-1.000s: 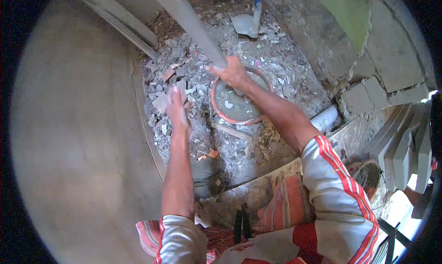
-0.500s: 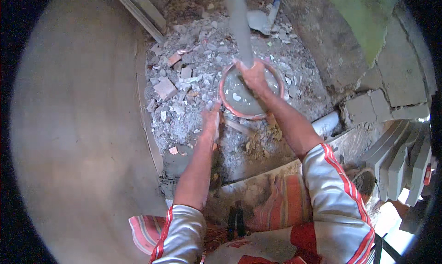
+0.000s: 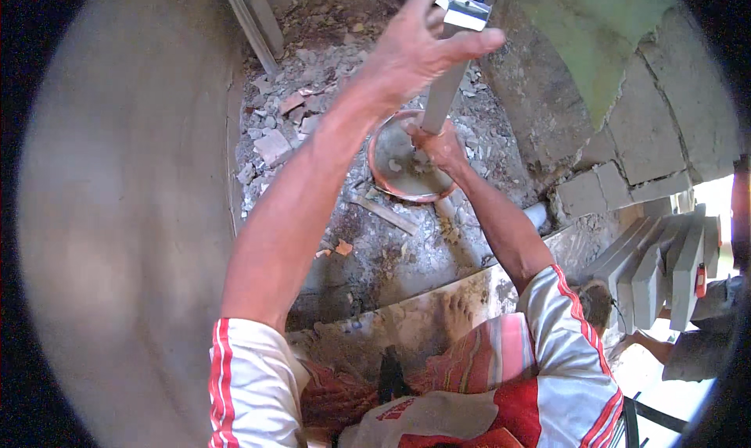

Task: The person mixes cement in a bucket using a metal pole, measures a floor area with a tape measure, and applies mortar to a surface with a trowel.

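Note:
A long grey straightedge bar (image 3: 447, 88) stands steeply over a round, orange-rimmed tub (image 3: 372, 160) of murky grey water. Its upper end, with a white cap, comes up close to me. My right hand (image 3: 440, 147) is closed round the bar's lower part, just above the tub. My left hand (image 3: 418, 45) is raised at the bar's upper end, thumb and fingers spread to either side of it; whether the palm touches it is hard to see. The bar's lowest tip is hidden behind my right hand.
Broken rubble (image 3: 274, 147) surrounds the tub. A wood strip (image 3: 383, 213) lies in front of it. Plastered wall (image 3: 133, 182) rises at left, with planks (image 3: 254, 26) leaning at the back. Stacked grey slabs (image 3: 653, 280) stand at right; part of another person (image 3: 700, 346) shows beyond.
My left hand has risen from beside the tub to the bar's upper end. The bar's top has tipped to the right and its capped end now shows. My right hand keeps its grip.

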`<state>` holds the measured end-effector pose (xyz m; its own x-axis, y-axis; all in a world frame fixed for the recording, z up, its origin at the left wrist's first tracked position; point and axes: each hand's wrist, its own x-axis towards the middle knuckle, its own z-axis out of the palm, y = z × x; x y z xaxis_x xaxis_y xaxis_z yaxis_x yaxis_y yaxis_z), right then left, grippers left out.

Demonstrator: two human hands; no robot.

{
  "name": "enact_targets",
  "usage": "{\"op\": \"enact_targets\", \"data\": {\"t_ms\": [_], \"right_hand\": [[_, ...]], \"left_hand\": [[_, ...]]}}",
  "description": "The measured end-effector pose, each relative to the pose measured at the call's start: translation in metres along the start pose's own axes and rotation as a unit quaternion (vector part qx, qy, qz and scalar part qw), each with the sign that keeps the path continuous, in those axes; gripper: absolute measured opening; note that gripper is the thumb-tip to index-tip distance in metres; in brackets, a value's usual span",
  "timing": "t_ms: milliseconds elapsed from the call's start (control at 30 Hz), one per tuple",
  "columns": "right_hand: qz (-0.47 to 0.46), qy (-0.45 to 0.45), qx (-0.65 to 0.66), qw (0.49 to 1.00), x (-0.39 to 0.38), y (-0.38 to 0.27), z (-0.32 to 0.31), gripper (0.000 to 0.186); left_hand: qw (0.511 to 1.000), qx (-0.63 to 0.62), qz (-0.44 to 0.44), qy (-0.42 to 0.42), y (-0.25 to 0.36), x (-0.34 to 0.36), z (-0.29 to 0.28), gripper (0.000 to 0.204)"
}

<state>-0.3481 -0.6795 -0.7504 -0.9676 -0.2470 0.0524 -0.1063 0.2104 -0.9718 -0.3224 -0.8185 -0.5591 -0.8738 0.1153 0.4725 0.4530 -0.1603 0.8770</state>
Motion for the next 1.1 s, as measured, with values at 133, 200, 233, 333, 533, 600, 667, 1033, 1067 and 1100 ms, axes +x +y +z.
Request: {"op": "enact_targets", "data": {"t_ms": [133, 200, 233, 333, 533, 600, 667, 1033, 1067, 1100], "right_hand": [[-0.002, -0.003, -0.042, 0.999, -0.006, -0.010, -0.007, 0.023], [-0.046, -0.022, -0.028, 0.998, -0.009, -0.015, -0.009, 0.022], [-0.039, -0.020, -0.036, 0.998, -0.011, -0.019, -0.009, 0.022], [-0.072, -0.020, -0.012, 0.997, -0.012, -0.040, -0.012, 0.024], [-0.168, -0.051, -0.034, 0.984, 0.017, -0.094, -0.037, 0.031], [-0.131, -0.040, -0.026, 0.990, 0.028, -0.098, -0.035, 0.033], [-0.119, -0.036, -0.019, 0.992, 0.039, -0.094, -0.033, 0.035], [-0.082, -0.056, -0.015, 0.995, 0.072, -0.041, -0.021, 0.029], [-0.052, -0.053, -0.022, 0.997, 0.074, -0.035, -0.020, 0.030], [-0.040, -0.050, -0.021, 0.998, 0.074, -0.027, -0.017, 0.031]], "left_hand": [[0.994, -0.069, -0.064, -0.060, 0.021, -0.008, 0.023, 0.070], [0.994, -0.047, -0.074, -0.057, 0.027, -0.012, 0.026, 0.051], [0.995, -0.047, -0.070, -0.057, 0.031, -0.012, 0.027, 0.049], [0.995, -0.062, 0.061, -0.054, 0.052, -0.001, 0.033, 0.040], [0.998, 0.066, 0.003, 0.013, 0.116, 0.024, 0.056, 0.056], [0.994, 0.094, 0.021, 0.043, 0.114, 0.030, 0.060, 0.055], [0.995, 0.075, 0.054, 0.037, 0.100, 0.037, 0.056, 0.054], [0.994, 0.058, 0.058, 0.078, 0.012, 0.082, 0.023, 0.044], [0.994, 0.057, 0.039, 0.088, 0.002, 0.085, 0.020, 0.043], [0.993, 0.056, 0.021, 0.098, -0.009, 0.089, 0.016, 0.041]]}}
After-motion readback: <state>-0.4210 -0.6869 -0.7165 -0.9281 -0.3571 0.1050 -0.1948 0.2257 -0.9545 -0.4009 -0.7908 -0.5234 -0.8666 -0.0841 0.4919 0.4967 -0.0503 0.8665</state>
